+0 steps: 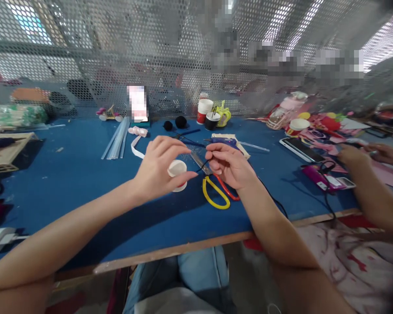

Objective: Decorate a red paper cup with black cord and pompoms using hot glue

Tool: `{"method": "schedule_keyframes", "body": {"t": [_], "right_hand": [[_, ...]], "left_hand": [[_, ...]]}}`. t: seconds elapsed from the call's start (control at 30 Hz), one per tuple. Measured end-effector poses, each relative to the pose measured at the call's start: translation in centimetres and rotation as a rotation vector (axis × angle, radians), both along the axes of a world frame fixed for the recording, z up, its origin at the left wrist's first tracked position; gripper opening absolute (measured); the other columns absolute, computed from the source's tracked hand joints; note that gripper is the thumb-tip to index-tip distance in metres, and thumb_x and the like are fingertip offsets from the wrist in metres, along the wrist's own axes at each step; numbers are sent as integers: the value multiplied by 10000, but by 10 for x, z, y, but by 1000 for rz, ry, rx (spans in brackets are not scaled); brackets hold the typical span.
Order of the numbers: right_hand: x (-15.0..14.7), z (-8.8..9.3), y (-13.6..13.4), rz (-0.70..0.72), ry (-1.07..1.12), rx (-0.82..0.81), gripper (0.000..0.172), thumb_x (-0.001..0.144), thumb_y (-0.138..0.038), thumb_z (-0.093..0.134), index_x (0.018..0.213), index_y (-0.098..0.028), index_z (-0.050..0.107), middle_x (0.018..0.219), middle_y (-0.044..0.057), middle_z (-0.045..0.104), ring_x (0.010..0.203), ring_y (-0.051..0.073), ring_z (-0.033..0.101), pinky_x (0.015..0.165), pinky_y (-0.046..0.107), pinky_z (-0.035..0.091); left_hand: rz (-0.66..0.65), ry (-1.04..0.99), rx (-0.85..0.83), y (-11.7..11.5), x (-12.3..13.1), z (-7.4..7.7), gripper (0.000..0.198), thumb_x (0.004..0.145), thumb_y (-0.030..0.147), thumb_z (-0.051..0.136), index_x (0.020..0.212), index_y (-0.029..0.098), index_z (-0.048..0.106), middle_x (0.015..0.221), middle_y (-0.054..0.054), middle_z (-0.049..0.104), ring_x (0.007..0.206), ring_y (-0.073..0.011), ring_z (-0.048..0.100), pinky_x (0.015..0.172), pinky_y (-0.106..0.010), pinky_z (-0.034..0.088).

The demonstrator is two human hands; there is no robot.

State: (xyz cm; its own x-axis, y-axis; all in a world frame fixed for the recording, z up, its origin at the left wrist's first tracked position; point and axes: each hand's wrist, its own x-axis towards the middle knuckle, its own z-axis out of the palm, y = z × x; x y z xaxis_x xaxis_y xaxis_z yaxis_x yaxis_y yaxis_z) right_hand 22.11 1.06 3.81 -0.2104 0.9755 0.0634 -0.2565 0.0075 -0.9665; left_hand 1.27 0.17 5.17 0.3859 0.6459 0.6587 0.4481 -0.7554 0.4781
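Note:
My left hand (159,168) is curled round a small white roll of tape (177,171), held just above the blue table (85,174). My right hand (229,165) is a little to its right, fingers pinched on a thin dark strand (203,165) that I cannot name. Scissors (214,187) with one yellow and one red handle lie on the table under and between the hands. A blue glue gun (224,141) lies just behind my right hand.
Clear glue sticks (116,139), white ribbon (137,141), two black pompoms (175,123) and paper cups (205,112) stand further back before a perforated metal screen. At right another person's hand (353,152) works by a phone (299,148) and pink craft pieces. The table's front edge (183,250) is near.

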Motion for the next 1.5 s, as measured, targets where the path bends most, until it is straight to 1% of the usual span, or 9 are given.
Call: {"method": "schedule_keyframes", "body": {"t": [0.13,0.23,0.33,0.5,0.63,0.77,0.87,1.03,1.5], "right_hand": [[-9,-1,-5,30,4,-9,162,704,-237,577,862,-203,588,742,-23,598,488,48,441,421,191,347],[-10,-2,-9,47,21,-18,148,703,-223,573,848,-198,592,728,-25,602,482,47,449,414,186,351],[-7,-4,-11,61,-39,30,140,734,-227,583,866,-186,606,750,-9,625,481,49,475,413,187,364],[-2,-5,-20,65,-503,197,162,809,-303,585,915,-184,613,682,-4,609,532,92,538,484,227,430],[-3,0,-28,96,-830,430,139,827,-322,592,795,-191,627,645,-10,574,581,101,515,547,241,403],[-6,-3,-30,71,-961,686,142,845,-269,585,743,-178,624,827,33,572,749,124,545,688,266,424],[-10,-11,-27,96,-941,788,112,855,-227,573,770,-169,617,931,53,586,837,131,557,763,271,425],[-18,-21,-23,141,-971,614,119,880,-246,528,826,-180,611,744,1,639,664,106,556,619,237,394],[-20,-28,-14,7,-886,500,132,814,-285,576,745,-174,587,619,-26,486,530,80,410,490,226,330]], "left_hand": [[24,145,-15,-2,18,-13,259,662,419,721,825,237,637,823,-61,691,852,-263,548,755,-396,356],[33,176,-32,3,25,-16,85,749,312,651,738,228,638,689,-32,677,710,-207,547,672,-350,326],[30,196,-20,3,22,-15,121,793,284,600,696,248,661,638,-26,676,650,-191,548,637,-338,313],[13,252,-23,-7,8,-11,170,823,275,534,784,287,699,706,-45,702,670,-205,589,621,-329,358],[58,312,-17,-20,-2,-14,200,849,268,478,876,267,675,716,-48,702,611,-183,586,586,-307,372],[123,361,27,-29,-14,-24,204,864,346,479,805,234,640,571,-12,645,480,-144,501,513,-274,330],[121,356,-48,-29,-24,-34,183,857,311,513,753,204,619,595,2,634,539,-131,535,540,-244,354],[50,221,-269,-23,-35,-50,139,871,240,498,807,169,598,738,-3,641,629,-99,552,585,-206,402],[71,77,-61,-4,-33,-61,106,818,252,588,784,155,616,1068,-101,529,1033,-200,540,895,-374,456]]}}
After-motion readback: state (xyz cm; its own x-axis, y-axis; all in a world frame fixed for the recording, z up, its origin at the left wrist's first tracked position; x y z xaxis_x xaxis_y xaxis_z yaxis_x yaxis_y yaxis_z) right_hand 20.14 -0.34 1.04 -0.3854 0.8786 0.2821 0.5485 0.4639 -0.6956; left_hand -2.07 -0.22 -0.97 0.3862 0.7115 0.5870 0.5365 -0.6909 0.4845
